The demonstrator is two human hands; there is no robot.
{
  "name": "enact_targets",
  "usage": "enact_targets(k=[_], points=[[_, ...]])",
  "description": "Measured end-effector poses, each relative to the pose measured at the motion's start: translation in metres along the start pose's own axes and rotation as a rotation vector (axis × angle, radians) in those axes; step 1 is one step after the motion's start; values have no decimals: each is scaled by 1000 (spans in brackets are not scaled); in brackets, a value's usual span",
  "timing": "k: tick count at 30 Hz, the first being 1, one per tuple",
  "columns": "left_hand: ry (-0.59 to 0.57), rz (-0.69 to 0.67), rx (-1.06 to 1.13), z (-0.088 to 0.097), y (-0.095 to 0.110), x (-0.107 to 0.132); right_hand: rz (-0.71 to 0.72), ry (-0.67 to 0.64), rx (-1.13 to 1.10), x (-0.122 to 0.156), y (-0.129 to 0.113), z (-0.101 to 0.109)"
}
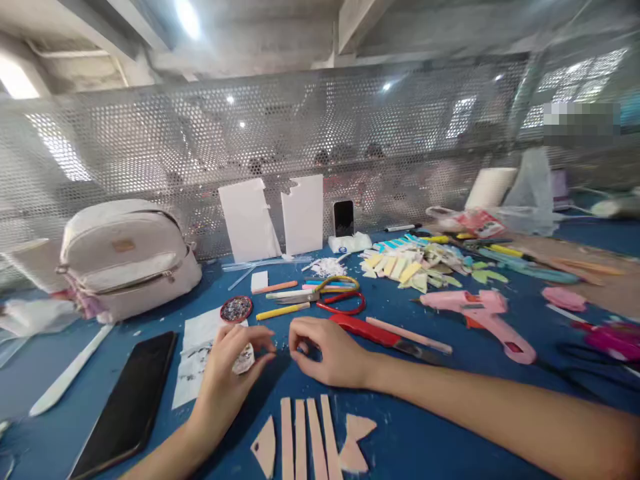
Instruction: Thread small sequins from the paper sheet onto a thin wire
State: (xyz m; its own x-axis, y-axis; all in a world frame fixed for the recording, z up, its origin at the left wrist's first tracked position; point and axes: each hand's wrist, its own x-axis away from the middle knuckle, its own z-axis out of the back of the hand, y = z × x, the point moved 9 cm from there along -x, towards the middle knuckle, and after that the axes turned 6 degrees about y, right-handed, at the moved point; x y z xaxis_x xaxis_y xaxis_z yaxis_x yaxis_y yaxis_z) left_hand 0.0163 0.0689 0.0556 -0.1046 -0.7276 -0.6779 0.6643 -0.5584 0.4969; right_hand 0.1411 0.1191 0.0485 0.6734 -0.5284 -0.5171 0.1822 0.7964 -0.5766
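Fingers of the left hand (225, 377) hold a glittery disc (244, 360) in a closed grip near the middle of the blue desk (440, 427), while the right hand (330, 353) just beside it pinches thumb to forefinger, whether on anything I cannot tell, with pink strips (306, 440) lying nearer.

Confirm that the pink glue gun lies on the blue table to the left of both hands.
No: the head view shows the pink glue gun lying on the blue table to the right of both hands, past the right hand; the left hand pinches a glittery disc.
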Motion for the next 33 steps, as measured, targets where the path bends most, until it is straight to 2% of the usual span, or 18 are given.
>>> enact_targets(k=[33], points=[[2, 25, -27, -1, -4, 0, 5, -13, 13, 1, -1, 0]])
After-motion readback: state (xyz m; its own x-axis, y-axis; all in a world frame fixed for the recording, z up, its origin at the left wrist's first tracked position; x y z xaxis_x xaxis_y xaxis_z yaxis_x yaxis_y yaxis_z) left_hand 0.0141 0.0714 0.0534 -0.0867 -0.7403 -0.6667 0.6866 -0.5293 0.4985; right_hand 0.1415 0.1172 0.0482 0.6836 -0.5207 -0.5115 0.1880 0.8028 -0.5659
